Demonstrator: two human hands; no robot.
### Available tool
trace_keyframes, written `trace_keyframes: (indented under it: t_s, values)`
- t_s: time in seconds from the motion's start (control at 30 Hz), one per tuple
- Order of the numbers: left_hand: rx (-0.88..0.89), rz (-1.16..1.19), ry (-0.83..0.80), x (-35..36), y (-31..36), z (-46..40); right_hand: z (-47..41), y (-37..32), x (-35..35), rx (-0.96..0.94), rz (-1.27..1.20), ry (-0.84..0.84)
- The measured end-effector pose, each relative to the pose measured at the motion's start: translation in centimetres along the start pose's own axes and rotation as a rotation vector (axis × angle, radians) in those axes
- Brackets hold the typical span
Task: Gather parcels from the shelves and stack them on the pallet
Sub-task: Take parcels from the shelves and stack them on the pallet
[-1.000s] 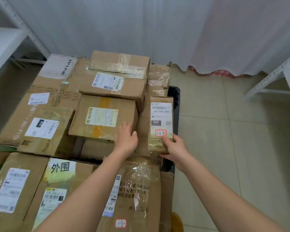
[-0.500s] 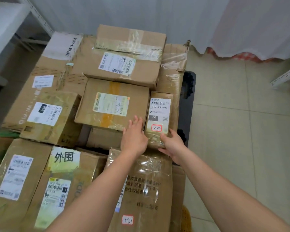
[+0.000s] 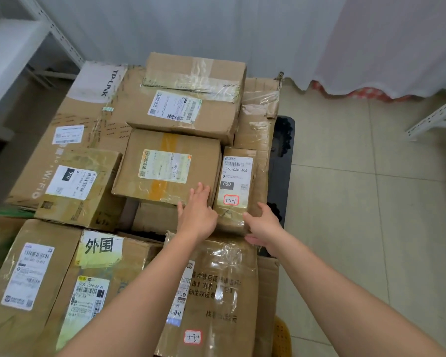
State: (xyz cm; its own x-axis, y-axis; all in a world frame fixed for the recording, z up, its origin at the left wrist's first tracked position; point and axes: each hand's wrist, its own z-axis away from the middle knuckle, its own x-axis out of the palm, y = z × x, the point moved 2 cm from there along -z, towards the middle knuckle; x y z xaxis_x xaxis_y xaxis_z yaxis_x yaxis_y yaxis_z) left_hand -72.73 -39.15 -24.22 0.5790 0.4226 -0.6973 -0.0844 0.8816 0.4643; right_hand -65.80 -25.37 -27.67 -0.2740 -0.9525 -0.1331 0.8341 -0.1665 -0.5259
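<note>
Narrow parcel [image 3: 236, 186] seated on stack above black pallet [image 3: 281, 166], flush beside yellow-taped box [image 3: 166, 166]; left hand [image 3: 197, 211] flat, fingers straight against that box; right hand [image 3: 263, 225] gripping parcel's near corner.

The narrow parcel [image 3: 236, 186] lies between the hands, just beyond the right hand [image 3: 264, 225], the taped box [image 3: 165, 167] under the left hand's [image 3: 197, 215] fingers, the largest box [image 3: 188, 99] behind both.
</note>
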Motion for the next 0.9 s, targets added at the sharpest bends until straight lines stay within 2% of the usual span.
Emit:
trace_keyframes:
  t_s: [0.2, 0.37, 0.5, 0.7, 0.9]
  values:
    - [-0.038, 0.268, -0.040, -2.3, 2.7, 4.7, 4.3, -1.6, -2.6, -0.002, -0.007, 0.042]
    - [-0.003, 0.459, -0.054, -4.7, 6.1, 8.9, 10.8, -3.7, -4.8, -0.095, -0.051, 0.070]
    - [0.084, 0.560, -0.086, -6.3, 7.9, 11.4, 17.7, -4.1, -6.7, -0.183, -0.150, 0.178]
    - [0.291, 0.539, -0.036, -10.5, 11.7, 22.9, 30.9, -1.5, -8.0, -0.347, -0.353, 0.322]
    - [0.472, 0.631, -0.199, -12.1, 14.9, 37.0, 45.7, 3.9, -9.0, -0.523, -0.559, 0.480]
